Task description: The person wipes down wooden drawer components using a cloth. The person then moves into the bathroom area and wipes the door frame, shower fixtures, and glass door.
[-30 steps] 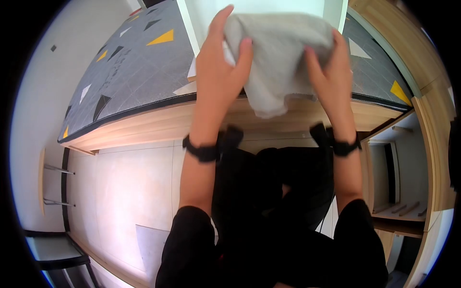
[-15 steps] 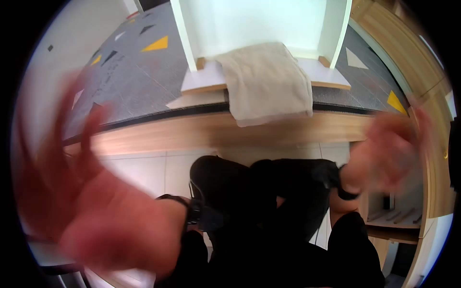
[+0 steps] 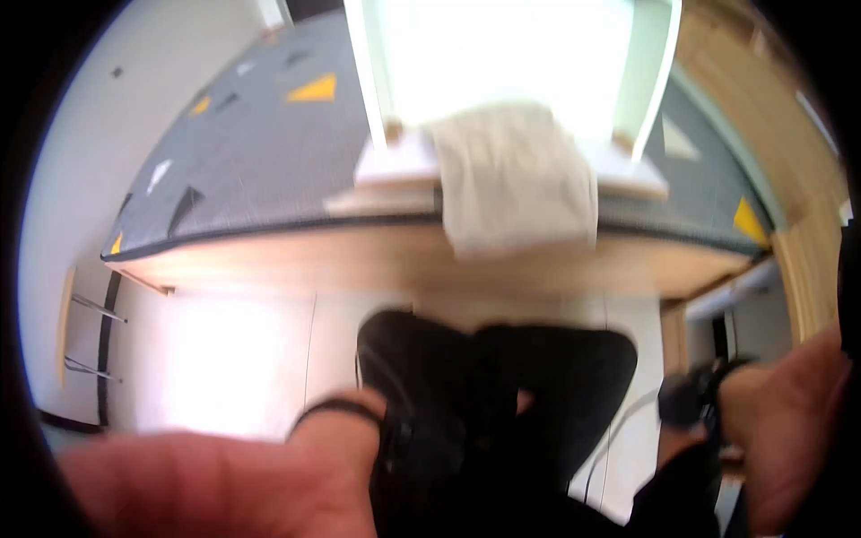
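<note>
My left hand [image 3: 220, 484] is low at the left, palm and wrist in view. Its fingers run into the dark border, so their pose is hidden. At the right edge is my right hand [image 3: 798, 430], blurred and partly cut off, fingers out of sight. Nothing shows in the visible part of either hand. Both wrists wear dark bands. Ahead of me, a folded beige towel [image 3: 516, 179] drapes over the front edge of a white open box-like furniture piece [image 3: 659, 90]. Neither hand touches the towel.
The furniture piece stands on a grey mat [image 3: 260, 152] with yellow, white and dark triangles, atop a wooden platform [image 3: 287, 260]. Wooden cabinetry [image 3: 807, 242] runs along the right. My black-clad legs [image 3: 556, 386] are below, over a pale tiled floor [image 3: 251, 359].
My left hand has dropped from the left side to the bottom left. My right hand has moved down and outward to the right edge. The view has shifted slightly; the towel stays put.
</note>
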Available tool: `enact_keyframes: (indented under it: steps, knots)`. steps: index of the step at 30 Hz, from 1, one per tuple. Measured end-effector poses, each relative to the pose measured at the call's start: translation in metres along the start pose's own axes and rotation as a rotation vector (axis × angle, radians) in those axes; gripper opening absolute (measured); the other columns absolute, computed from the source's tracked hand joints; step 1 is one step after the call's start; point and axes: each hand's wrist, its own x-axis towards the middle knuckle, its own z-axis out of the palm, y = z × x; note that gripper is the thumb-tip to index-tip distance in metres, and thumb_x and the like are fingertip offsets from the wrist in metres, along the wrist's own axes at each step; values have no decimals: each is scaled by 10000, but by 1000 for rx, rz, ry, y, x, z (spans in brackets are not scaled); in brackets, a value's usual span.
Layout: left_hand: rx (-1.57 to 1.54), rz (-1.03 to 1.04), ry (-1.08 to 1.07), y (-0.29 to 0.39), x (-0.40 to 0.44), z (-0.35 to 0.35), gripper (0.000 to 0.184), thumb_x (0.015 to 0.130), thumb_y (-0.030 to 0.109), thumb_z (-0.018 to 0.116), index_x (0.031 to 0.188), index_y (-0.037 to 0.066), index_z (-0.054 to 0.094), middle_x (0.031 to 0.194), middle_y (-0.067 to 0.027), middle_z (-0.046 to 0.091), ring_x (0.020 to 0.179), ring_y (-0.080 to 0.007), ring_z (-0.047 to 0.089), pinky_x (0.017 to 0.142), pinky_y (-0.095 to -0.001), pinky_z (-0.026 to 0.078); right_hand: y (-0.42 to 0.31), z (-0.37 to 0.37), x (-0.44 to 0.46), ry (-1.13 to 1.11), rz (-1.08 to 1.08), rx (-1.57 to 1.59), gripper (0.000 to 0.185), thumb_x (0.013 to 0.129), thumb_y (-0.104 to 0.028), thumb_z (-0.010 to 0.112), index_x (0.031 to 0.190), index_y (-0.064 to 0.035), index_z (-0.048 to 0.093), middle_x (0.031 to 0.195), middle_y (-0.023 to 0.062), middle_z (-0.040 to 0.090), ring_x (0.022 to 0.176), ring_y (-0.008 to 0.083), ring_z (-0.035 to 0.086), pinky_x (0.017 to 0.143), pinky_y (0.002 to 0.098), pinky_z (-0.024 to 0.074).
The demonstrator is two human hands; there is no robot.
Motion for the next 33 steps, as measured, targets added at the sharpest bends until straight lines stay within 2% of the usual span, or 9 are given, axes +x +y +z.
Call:
enact_keyframes:
  steps: [15,18,24,26,29,33]
  knots:
    - [-161,137,82,43,-20,-11,371,1022,233,480,900,-89,620,930,-160,670,855,-191,679,736,-190,507,-35,8,4,-63,-41,70,386,953,-148,591,1321,-58,517,1227,74,579,759,166,600,669,322,501]
    - [-30,42,82,41,1,-17,367,1022,222,481,878,-84,625,907,-146,677,842,-179,680,727,-184,504,-38,-4,19,-35,75,107,392,954,-150,590,1328,-64,510,1239,67,571,768,168,600,678,328,503]
    - [-206,218,126,70,23,-15,365,1023,204,483,842,-75,632,867,-123,688,820,-159,681,713,-173,501,-69,-8,29,-90,41,148,403,957,-155,587,1341,-75,496,1264,52,554,787,171,601,697,341,506]
    - [79,430,286,34,46,6,334,974,78,545,654,-5,593,634,1,614,695,-65,636,622,-130,452,-57,-4,36,-86,69,154,407,958,-157,586,1346,-78,491,1272,48,549,794,172,601,704,345,507]
    - [35,223,129,34,39,0,324,976,83,535,670,-5,591,658,-11,612,712,-77,635,634,-142,455,-54,-1,34,-86,94,156,413,959,-159,584,1352,-84,484,1285,41,541,803,174,602,713,351,509]
    - [66,93,44,28,40,-7,310,978,90,521,691,-5,589,691,-28,611,734,-93,635,651,-157,459,-55,-3,36,-86,97,165,420,961,-162,583,1361,-91,475,1301,31,530,816,176,602,726,359,511]
